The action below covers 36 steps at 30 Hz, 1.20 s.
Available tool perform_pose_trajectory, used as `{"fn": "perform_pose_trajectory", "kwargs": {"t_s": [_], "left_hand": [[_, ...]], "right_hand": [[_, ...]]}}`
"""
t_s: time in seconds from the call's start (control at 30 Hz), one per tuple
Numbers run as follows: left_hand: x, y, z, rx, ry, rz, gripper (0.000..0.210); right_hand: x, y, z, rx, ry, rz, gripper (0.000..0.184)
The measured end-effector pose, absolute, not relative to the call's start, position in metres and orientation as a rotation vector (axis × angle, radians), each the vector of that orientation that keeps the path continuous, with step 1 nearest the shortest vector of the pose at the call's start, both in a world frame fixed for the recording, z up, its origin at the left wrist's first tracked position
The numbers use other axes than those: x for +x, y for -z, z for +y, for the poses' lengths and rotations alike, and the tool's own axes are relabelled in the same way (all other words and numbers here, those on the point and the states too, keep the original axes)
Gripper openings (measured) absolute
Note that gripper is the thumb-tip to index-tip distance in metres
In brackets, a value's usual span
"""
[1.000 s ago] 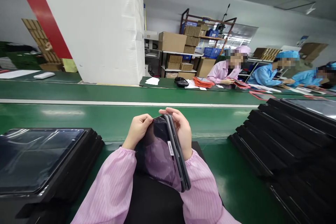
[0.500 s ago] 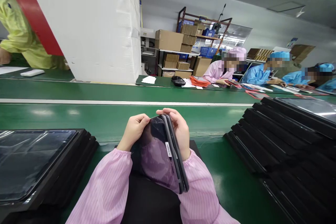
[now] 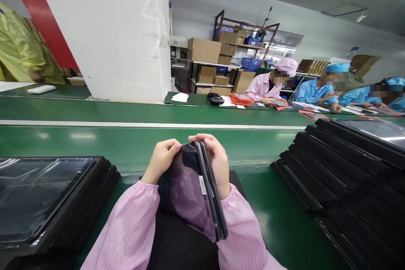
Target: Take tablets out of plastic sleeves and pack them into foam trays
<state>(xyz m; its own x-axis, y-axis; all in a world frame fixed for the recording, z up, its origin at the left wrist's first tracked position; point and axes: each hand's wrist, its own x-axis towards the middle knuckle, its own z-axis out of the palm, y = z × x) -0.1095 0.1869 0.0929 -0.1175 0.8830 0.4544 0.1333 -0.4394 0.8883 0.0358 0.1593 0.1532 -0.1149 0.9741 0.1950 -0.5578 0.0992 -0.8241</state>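
Between my two hands two dark tablets point(image 3: 190, 194) stand tilted on edge, pressed close together. The nearer one has a glossy face under clear film, and a small white barcode label point(image 3: 202, 185) sits along its edge. My left hand point(image 3: 163, 156) pinches the top left corner or the film there, thumb against fingers. My right hand point(image 3: 217, 160) is wrapped round the back and top of the far tablet, its fingertips over the top edge. Beneath them lies a black tray point(image 3: 183, 244), partly hidden by the tablets and my pink sleeves.
To the left is a stack of black trays with a tablet point(image 3: 41, 198) on top. A taller stack of black trays point(image 3: 332, 177) stands at the right. Across the green bench point(image 3: 95, 135), co-workers sit beside an orange pile point(image 3: 241, 99). A white pillar point(image 3: 126, 33) rises behind.
The tablets and both hands have sunk very slightly in view, with the grip unchanged. In the background, the person in yellow and the seated co-workers have shifted their arms.
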Motion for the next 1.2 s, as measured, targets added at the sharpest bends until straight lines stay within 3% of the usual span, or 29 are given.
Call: {"fn": "perform_pose_trajectory", "kwargs": {"t_s": [0.33, 0.53, 0.87, 1.2], "left_hand": [[-0.113, -0.092, 0.18, 1.554, -1.626, 1.024, 0.068], [-0.115, -0.092, 0.172, 1.55, -1.645, 0.971, 0.071], [-0.114, -0.094, 0.172, 1.543, -1.654, 0.959, 0.071], [-0.114, -0.094, 0.17, 1.528, -1.642, 0.956, 0.07]], "right_hand": [[0.03, -0.157, 0.13, -0.606, -1.294, -1.098, 0.023], [0.025, -0.155, 0.118, -0.525, -1.329, -1.08, 0.017], [0.032, -0.149, 0.125, -0.376, -1.318, -1.214, 0.031], [0.031, -0.155, 0.122, -0.476, -1.276, -1.221, 0.032]]}}
